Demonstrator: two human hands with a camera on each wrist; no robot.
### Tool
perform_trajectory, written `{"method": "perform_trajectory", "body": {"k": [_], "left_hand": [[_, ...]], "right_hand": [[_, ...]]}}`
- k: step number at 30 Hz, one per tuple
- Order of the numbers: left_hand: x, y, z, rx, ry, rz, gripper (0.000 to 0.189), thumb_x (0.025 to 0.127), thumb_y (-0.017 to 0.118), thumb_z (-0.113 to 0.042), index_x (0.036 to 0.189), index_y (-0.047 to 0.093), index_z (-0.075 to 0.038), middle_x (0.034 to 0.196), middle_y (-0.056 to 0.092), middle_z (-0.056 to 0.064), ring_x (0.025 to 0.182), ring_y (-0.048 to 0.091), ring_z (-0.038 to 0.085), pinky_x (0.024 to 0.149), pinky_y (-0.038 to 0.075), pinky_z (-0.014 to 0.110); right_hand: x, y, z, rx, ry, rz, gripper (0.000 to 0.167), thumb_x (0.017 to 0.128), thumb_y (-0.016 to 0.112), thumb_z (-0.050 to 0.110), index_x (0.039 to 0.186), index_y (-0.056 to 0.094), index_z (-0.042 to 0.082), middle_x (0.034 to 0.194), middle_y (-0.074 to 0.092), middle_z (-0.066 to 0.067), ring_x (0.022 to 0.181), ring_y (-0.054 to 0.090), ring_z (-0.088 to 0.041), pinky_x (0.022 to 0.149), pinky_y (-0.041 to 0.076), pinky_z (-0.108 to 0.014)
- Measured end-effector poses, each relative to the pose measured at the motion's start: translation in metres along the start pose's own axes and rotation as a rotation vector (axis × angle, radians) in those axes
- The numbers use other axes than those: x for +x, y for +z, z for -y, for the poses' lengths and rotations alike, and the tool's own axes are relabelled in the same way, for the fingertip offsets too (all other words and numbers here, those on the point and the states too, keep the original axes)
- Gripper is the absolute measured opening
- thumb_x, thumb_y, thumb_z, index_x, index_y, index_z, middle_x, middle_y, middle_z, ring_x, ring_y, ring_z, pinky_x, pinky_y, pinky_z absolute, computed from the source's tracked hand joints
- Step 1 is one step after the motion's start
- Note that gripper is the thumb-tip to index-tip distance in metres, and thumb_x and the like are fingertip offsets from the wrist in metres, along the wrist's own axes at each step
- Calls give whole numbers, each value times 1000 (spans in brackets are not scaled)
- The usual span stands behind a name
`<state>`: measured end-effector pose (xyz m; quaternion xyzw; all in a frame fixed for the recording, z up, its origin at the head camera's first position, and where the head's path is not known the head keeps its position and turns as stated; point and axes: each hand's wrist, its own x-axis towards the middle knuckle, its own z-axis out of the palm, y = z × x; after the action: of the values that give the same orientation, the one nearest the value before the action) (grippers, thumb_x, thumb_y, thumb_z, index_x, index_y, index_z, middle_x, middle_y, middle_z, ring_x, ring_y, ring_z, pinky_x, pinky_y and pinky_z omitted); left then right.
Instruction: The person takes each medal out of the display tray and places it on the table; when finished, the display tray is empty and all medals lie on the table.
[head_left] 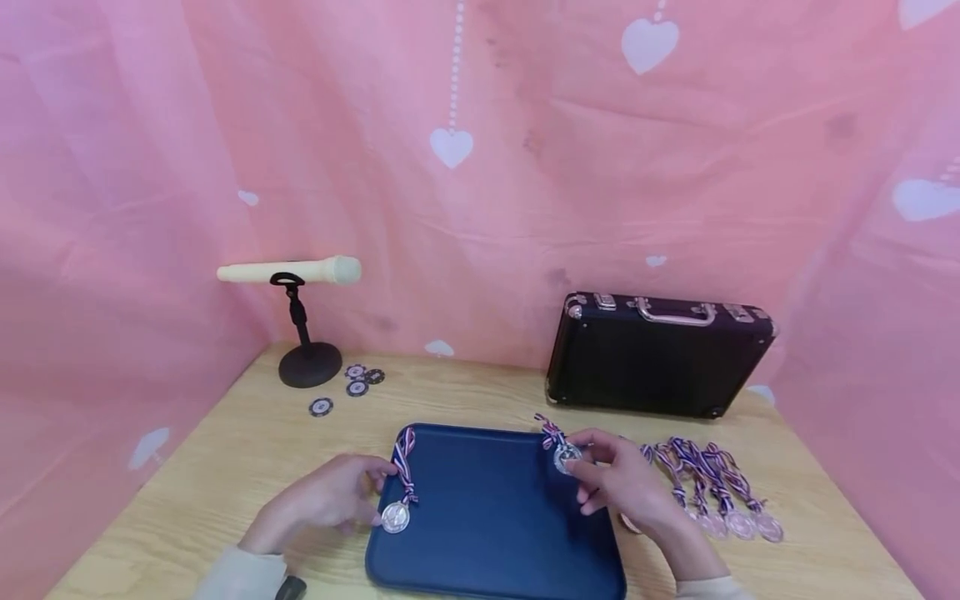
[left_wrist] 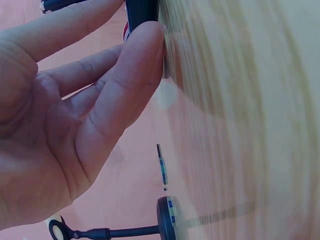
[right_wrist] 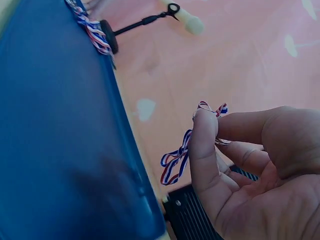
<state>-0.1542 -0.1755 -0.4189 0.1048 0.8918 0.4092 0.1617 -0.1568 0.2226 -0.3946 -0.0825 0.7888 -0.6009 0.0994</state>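
A dark blue tray (head_left: 487, 517) lies on the table. Along its left edge rests a silver medal (head_left: 396, 517) with a striped red, white and blue ribbon (head_left: 402, 462). My left hand (head_left: 341, 496) touches that edge beside the medal, thumb and index finger apart; in the left wrist view the thumb (left_wrist: 137, 65) meets the tray's side. Over the tray's far right part, my right hand (head_left: 622, 475) pinches a second silver medal (head_left: 566, 457) between thumb and fingers. Its bunched ribbon (right_wrist: 175, 162) hangs out past the fingertips.
Several medals with ribbons (head_left: 708, 475) lie right of the tray, partly behind my right arm. A black briefcase (head_left: 660, 358) stands at the back right. At the back left are a microphone (head_left: 300, 271) on a stand (head_left: 310, 364) and several poker chips (head_left: 357, 387).
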Motion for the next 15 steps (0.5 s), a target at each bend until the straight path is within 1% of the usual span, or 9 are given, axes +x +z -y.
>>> {"method": "perform_trajectory", "body": {"k": [4,8,9,12,13,15], "left_hand": [[-3,-3,3,3,6,-3,65,77,86,8,137,66,-4,104,60,5,50,53,18,49,56,34],[-3,-4,4,-6,13,7,65,77,86,8,138,65,-4,104,60,5,49,53,18,48,56,34],[-3,-3,5,-9,14,7,65,77,86,8,138,65,-4,105,60,5,49,52,18,48,56,34],[-3,-3,4,-3,6,0,65,77,85,9,138,65,-4,105,60,6,50,53,18,49,56,34],[-3,-3,4,1,-4,-5,65,77,85,9,138,65,-5,105,60,6,51,54,18,49,56,34],[-3,-3,3,8,-26,-9,65,77,86,8,138,66,-6,105,60,6,54,56,19,50,56,33]], "right_hand": [[-5,-16,-1,2,5,-61,48,100,68,7,143,51,-7,86,60,-9,60,64,-15,55,63,-32],[-13,-41,-4,14,9,-123,44,102,65,5,142,53,-5,89,61,-8,62,63,-15,56,62,-33],[-16,-48,-5,14,7,-143,40,102,65,5,140,56,-1,89,61,-7,62,63,-15,56,62,-32],[-24,-71,-9,41,-35,-188,30,102,64,4,130,67,15,86,61,-3,61,62,-13,54,60,-29],[-27,-80,-11,56,-49,-207,30,102,65,3,125,70,22,84,61,-2,60,61,-12,53,59,-28],[-33,-98,-17,88,-89,-220,35,102,63,1,119,72,31,80,60,1,59,59,-10,50,55,-24]]}}
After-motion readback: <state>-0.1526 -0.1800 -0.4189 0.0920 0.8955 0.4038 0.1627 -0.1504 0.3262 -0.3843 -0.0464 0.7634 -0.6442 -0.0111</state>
